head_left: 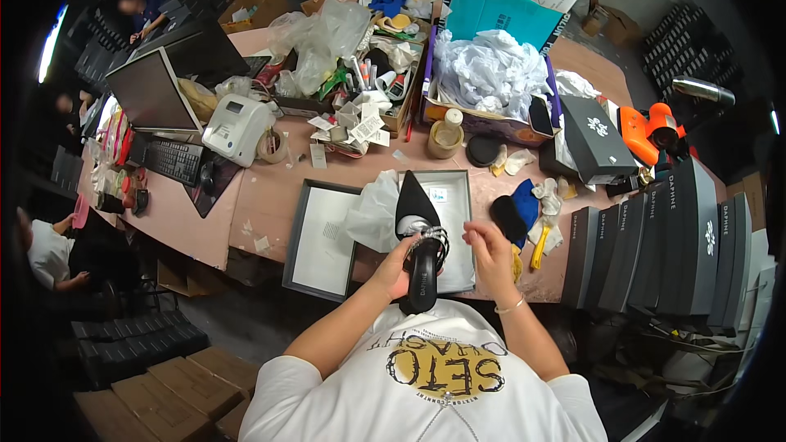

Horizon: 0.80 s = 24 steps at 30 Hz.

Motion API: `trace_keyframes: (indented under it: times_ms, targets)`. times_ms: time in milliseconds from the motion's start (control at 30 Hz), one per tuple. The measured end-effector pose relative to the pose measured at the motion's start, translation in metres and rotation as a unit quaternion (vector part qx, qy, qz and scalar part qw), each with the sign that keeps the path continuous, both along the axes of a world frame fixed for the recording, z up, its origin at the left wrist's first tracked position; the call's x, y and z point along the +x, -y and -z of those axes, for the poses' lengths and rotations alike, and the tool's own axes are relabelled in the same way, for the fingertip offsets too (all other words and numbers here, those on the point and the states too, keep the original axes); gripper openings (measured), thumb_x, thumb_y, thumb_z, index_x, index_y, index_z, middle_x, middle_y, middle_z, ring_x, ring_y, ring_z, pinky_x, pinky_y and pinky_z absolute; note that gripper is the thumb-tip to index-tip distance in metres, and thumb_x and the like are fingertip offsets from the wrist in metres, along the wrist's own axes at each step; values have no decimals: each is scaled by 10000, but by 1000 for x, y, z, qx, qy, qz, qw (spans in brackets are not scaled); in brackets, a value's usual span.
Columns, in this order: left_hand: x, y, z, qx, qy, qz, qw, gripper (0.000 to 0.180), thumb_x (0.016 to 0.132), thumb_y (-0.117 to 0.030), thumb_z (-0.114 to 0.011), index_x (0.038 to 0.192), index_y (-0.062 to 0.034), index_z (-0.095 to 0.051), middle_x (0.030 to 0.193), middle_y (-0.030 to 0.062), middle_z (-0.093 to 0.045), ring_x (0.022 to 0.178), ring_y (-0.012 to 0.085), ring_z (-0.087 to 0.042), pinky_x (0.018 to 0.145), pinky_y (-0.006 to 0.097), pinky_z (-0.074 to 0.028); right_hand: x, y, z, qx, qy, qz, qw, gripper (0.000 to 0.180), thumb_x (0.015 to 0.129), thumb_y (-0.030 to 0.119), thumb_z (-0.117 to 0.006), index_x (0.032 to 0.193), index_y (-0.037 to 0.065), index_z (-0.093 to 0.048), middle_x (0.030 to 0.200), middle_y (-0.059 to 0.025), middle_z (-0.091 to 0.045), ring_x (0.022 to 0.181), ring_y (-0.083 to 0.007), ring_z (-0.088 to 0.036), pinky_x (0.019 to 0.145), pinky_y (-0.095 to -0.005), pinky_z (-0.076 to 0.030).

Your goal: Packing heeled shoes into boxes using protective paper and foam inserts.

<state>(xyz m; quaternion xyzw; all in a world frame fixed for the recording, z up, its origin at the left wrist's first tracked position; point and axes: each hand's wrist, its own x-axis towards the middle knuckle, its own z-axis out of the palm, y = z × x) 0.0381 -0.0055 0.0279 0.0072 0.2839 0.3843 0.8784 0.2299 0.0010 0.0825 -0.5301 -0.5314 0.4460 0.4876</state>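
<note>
My left hand (396, 272) grips a black pointed-toe shoe (416, 199) by its side, near a strap with shiny trim. The shoe's toe points away from me, its dark insole toward me, and whitish stuffing shows inside. To the right of the shoe, apart from it, my right hand (491, 260) is raised with fingers bent and pinched together; whatever they may hold is too small to make out. Beneath the shoe lies an open grey shoebox part (460, 190), with crumpled white tissue paper (370, 219) beside it. A second shallow box part (313, 266) lies to the left.
Right of my hands lie a black pad (508, 219), a blue cloth (526, 200) and a yellow-handled brush (539, 247). Stacked dark shoeboxes (689, 237) line the right edge. Behind are a glue jar (446, 135), a paper-filled carton (491, 74), an orange heat tool (651, 124) and a label printer (237, 129).
</note>
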Motion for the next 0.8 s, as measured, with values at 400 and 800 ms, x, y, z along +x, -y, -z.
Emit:
trace_keyframes:
  times_ms: [400,800]
  targets:
    - [-2,42,-22,204,-325,83,920,733,720,-48,-606,1359,40,-257,1091,119,-523,964,143,-538,824,256,-457,-56,-27,8,219,476,-186,831,301,672,127,-698,946,99,-577,899,-43,-538,834,-235,-546,737,-365,-426]
    - [4,48,7,193,-439,14,877,601,756,-97,-610,1292,24,-366,1048,100,-541,911,142,-549,820,267,-454,-17,-41,2,117,253,-133,951,237,702,105,-708,895,34,-590,812,-107,-568,697,-318,-606,629,-384,-512]
